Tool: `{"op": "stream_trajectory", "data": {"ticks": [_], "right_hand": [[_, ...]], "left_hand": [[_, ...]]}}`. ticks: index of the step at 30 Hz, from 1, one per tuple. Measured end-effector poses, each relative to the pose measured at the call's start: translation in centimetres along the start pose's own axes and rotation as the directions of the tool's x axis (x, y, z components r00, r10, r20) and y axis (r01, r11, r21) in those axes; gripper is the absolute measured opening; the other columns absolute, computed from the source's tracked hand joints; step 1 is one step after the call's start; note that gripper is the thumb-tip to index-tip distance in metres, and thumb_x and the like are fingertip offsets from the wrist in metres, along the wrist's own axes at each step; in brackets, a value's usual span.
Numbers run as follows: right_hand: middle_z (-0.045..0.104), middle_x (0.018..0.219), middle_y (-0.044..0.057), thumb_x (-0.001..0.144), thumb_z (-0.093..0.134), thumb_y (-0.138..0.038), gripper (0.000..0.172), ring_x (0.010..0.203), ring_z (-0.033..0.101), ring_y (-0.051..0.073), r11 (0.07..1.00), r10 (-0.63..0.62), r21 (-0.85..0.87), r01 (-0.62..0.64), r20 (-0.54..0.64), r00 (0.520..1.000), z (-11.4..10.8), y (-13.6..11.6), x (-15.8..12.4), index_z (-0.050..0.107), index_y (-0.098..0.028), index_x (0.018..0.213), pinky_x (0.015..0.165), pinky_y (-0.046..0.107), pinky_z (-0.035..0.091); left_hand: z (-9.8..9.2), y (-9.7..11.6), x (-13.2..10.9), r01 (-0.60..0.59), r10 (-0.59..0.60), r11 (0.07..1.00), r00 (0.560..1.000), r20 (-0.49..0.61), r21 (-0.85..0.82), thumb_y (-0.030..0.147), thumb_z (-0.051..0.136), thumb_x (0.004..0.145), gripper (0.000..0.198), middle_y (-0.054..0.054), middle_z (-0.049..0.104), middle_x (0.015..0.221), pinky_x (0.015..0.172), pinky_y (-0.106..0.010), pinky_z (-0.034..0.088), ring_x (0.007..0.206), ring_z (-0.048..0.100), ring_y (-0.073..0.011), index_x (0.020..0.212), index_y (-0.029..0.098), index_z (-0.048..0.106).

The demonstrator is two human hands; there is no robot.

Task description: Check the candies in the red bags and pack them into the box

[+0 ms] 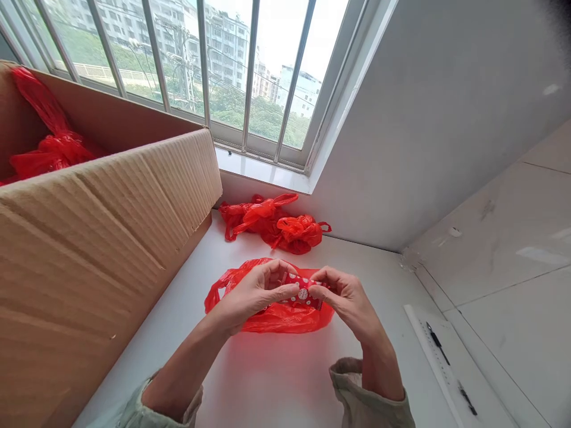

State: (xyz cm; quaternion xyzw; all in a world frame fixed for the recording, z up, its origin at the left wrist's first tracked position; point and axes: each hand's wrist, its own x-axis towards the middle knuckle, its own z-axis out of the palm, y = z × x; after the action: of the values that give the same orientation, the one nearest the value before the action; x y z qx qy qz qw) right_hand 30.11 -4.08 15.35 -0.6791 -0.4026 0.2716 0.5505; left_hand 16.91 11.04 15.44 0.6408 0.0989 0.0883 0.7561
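Observation:
Between my two hands is a small red packet [303, 293] with white print and jagged ends, like a wrapped sweet. My left hand [263, 288] pinches its left end, thumb in front and fingers behind. My right hand [341, 291] grips the right end in the same way. Both hands are above a red plastic bag [285, 321] that lies spread on the white table. One of the bag's handle loops sticks out to the left. What lies inside the bag is mostly hidden by my hands.
Several knotted red plastic bags [297, 233] lie against the wall. At left stands a large cardboard box [111, 220] with a red bag [53, 151] inside. On the right are a white paper strip [430, 362] and two pens [438, 343]. A barred window [227, 77] is behind.

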Motion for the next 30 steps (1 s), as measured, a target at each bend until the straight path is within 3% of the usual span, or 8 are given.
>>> {"op": "stream_trajectory", "data": {"ticks": [4, 8, 11, 20, 25, 30], "right_hand": [[0.064, 0.068, -0.001, 0.083, 0.069, -0.027, 0.011, 0.061, 0.059, 0.011, 0.999, -0.018, -0.04, 0.021, 0.065, 0.998, 0.2, -0.9, -0.4, 0.068, -0.017, 0.079, 0.062, 0.023, 0.047], [0.065, 0.067, -0.001, 0.083, 0.068, -0.028, 0.012, 0.061, 0.059, 0.011, 0.997, -0.025, -0.069, 0.027, 0.019, 0.999, 0.5, -1.2, -0.4, 0.069, -0.017, 0.079, 0.062, 0.023, 0.047], [0.064, 0.066, -0.001, 0.084, 0.069, -0.03, 0.015, 0.06, 0.059, 0.012, 0.998, -0.024, -0.065, 0.024, 0.014, 1.0, 0.4, -1.1, -0.4, 0.069, -0.016, 0.079, 0.061, 0.023, 0.047], [0.062, 0.063, -0.002, 0.08, 0.07, -0.024, 0.011, 0.058, 0.059, 0.011, 0.995, -0.002, 0.1, -0.002, 0.039, 0.999, 0.5, -1.2, -0.4, 0.068, -0.015, 0.075, 0.058, 0.022, 0.046], [0.061, 0.064, -0.001, 0.082, 0.069, -0.027, 0.013, 0.059, 0.057, 0.011, 1.0, 0.009, 0.006, -0.009, 0.002, 1.0, 0.2, -0.9, -0.4, 0.069, -0.015, 0.076, 0.059, 0.023, 0.045], [0.06, 0.065, -0.001, 0.083, 0.069, -0.032, 0.018, 0.06, 0.054, 0.011, 0.999, 0.007, -0.048, -0.008, -0.022, 1.0, -0.2, -0.5, -0.2, 0.068, -0.015, 0.077, 0.059, 0.023, 0.043]], "left_hand": [[-0.7, 0.1, 0.0, 0.032, -0.033, 0.999, 0.998, 0.048, 0.033, 0.032, 0.073, 0.082, 0.017, 0.001, 0.064, 0.073, 0.051, -0.018, 0.036, 0.059, 0.05, -0.0088, 0.084, 0.016, 0.065], [-0.5, -0.2, 0.1, 0.015, -0.015, 0.992, 1.0, 0.002, 0.126, 0.025, 0.076, 0.076, 0.015, 0.004, 0.061, 0.066, 0.046, -0.017, 0.03, 0.052, 0.042, -0.0071, 0.088, 0.018, 0.071], [-0.1, -0.3, 0.1, -0.033, 0.039, 0.984, 0.999, -0.034, 0.177, 0.022, 0.077, 0.073, 0.013, 0.004, 0.06, 0.065, 0.049, -0.017, 0.031, 0.056, 0.043, -0.0083, 0.086, 0.02, 0.074], [0.2, -0.1, 0.2, 0.069, -0.07, 0.997, 0.997, -0.015, -0.038, 0.021, 0.08, 0.069, 0.012, 0.003, 0.062, 0.059, 0.048, -0.017, 0.033, 0.052, 0.048, -0.0075, 0.074, 0.016, 0.07], [-0.1, -0.3, 0.3, 0.056, -0.056, 0.998, 0.998, 0.015, -0.002, 0.028, 0.077, 0.078, 0.014, 0.002, 0.065, 0.067, 0.049, -0.016, 0.035, 0.054, 0.048, -0.0061, 0.082, 0.016, 0.072], [-0.5, -0.7, 0.6, 0.092, -0.094, 0.995, 0.994, 0.054, 0.041, 0.024, 0.08, 0.073, 0.016, 0.003, 0.065, 0.064, 0.05, -0.014, 0.036, 0.057, 0.053, -0.0068, 0.072, 0.015, 0.068]]}}
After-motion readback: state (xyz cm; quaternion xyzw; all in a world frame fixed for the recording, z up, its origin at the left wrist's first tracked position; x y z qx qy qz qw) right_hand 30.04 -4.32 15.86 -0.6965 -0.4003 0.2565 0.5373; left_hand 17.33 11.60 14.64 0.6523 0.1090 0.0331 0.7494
